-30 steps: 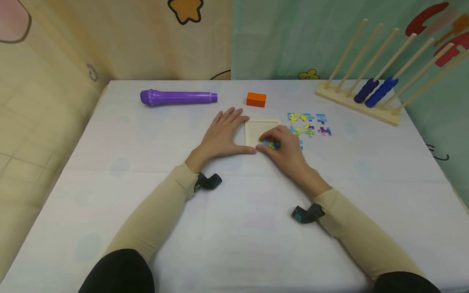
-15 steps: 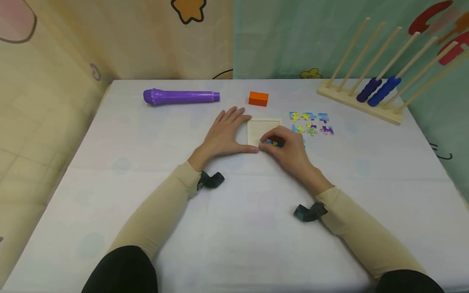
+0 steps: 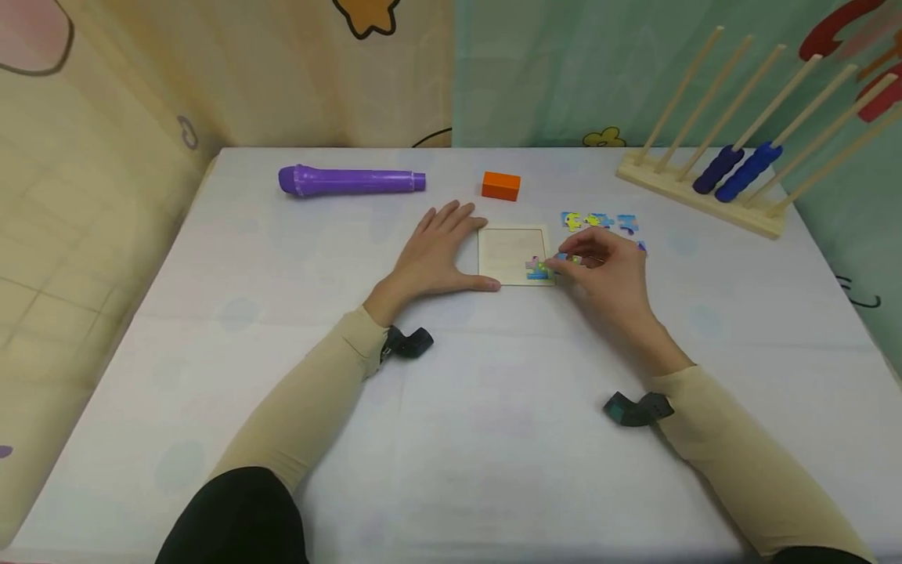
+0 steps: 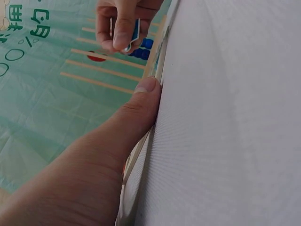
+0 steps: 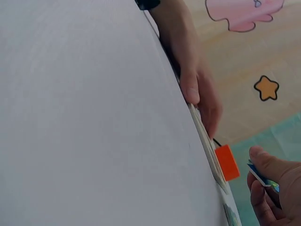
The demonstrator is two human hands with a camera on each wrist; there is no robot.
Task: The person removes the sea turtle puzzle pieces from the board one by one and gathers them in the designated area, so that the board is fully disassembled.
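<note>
My left hand rests at the left side of a square wooden puzzle tray, its fingers spread and fairly straight. The thumb lies along the tray's near edge. A colourful jigsaw piece lies in the tray's near right corner. Just off the tray's right side, my right hand pinches another jigsaw piece between thumb and fingers, raised above the table in the right wrist view. Several loose jigsaw pieces lie behind the right hand, which partly hides them.
Behind the tray stands an orange block. A purple toy microphone lies at the back left. At the back right is a wooden peg rack with blue beads on two pegs. A white cloth covers the table.
My right hand has moved right, off the tray's corner, leaving a jigsaw piece there, and now holds another piece. The left hand keeps its place on the tray.
</note>
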